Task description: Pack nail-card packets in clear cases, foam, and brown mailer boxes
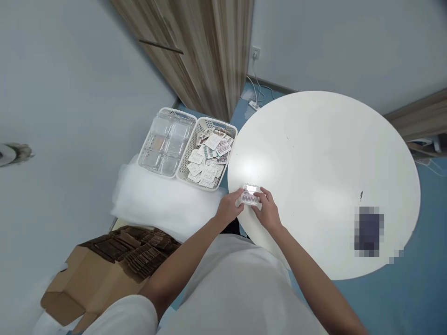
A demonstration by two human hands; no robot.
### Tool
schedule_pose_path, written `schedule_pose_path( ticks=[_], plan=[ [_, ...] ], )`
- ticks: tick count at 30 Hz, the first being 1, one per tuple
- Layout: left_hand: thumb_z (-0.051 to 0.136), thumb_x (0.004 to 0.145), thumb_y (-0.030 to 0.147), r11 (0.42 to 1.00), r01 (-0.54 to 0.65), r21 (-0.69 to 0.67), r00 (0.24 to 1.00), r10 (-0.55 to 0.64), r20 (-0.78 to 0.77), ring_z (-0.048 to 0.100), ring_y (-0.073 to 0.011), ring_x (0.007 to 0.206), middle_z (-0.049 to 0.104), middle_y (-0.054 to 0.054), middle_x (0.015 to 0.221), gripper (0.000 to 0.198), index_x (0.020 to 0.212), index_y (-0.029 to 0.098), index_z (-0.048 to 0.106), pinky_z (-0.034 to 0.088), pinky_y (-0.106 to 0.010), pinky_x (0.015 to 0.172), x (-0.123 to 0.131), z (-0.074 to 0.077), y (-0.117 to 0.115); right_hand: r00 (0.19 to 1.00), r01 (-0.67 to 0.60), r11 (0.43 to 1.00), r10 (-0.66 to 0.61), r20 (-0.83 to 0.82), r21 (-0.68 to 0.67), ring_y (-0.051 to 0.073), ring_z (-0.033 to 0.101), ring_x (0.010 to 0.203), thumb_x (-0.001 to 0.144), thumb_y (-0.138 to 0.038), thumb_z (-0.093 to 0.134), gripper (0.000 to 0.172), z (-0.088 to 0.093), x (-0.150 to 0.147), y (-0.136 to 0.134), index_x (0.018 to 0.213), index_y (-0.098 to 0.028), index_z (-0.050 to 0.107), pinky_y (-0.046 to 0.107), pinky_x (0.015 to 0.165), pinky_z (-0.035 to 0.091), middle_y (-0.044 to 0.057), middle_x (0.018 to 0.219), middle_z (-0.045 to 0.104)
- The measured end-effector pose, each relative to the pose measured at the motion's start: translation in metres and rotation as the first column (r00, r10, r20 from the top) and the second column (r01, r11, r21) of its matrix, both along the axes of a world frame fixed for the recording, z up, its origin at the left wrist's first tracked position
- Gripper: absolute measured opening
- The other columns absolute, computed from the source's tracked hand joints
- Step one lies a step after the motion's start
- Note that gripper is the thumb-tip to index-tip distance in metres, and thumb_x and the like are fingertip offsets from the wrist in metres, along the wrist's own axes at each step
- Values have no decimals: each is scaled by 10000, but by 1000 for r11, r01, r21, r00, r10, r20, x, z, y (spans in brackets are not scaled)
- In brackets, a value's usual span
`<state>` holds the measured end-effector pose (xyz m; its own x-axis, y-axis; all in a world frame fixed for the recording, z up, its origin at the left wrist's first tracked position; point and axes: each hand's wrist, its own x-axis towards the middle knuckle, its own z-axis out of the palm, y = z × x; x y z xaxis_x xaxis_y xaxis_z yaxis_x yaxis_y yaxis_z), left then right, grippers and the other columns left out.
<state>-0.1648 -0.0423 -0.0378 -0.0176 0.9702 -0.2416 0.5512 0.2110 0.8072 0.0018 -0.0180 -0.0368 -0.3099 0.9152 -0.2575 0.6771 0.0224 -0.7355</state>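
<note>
A small clear plastic case [250, 194] with a pill blister sheet inside rests at the near left edge of the round white table [324, 177]. My left hand [229, 208] grips its left end with curled fingers. My right hand [268, 210] pinches its right side. Both hands sit close together over the table edge.
Left of the table, two white baskets stand side by side: one [166, 142] holds clear plastic cases, the other [208, 153] holds several blister sheets. White padding [157, 200] lies below them. An open cardboard box [104, 265] of brown items sits nearer. A dark blurred object [369, 231] lies on the table's right.
</note>
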Motion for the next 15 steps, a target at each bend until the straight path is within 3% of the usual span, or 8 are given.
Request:
schedule_pose_path(
  ticks=[5, 11, 15],
  plan=[
    [514, 709, 107, 998, 63, -3, 993, -63, -102, 519, -244, 1047, 559, -73, 1163, 498, 1196, 203, 468, 416, -407, 896, -9, -17, 13, 1000, 21, 1000, -21, 8, -12, 236, 459, 1124, 751, -188, 467, 395, -20, -13, 3, 1137, -272, 477, 409, 828, 464, 50, 1358, 316],
    [525, 736, 157, 998, 60, -32, 994, -62, -85, 467, -249, 1104, 479, -101, 1228, 506, 1227, 191, 410, 399, -409, 916, -17, -21, 9, 999, 41, 999, -41, -6, -8, 244, 364, 1211, 770, -188, 449, 421, -17, -24, 1, 1186, -257, 449, 421, 904, 415, 61, 1383, 263],
    [557, 733, 237, 992, -37, -119, 999, 37, -3, 516, -201, 992, 439, -91, 1201, 545, 1241, 219, 361, 462, -356, 820, -15, -16, -6, 983, 172, 976, -179, -43, -131, 210, 537, 977, 767, -269, 487, 434, -12, -24, -7, 1198, -264, 434, 410, 823, 472, 87, 1291, 356]
  ],
)
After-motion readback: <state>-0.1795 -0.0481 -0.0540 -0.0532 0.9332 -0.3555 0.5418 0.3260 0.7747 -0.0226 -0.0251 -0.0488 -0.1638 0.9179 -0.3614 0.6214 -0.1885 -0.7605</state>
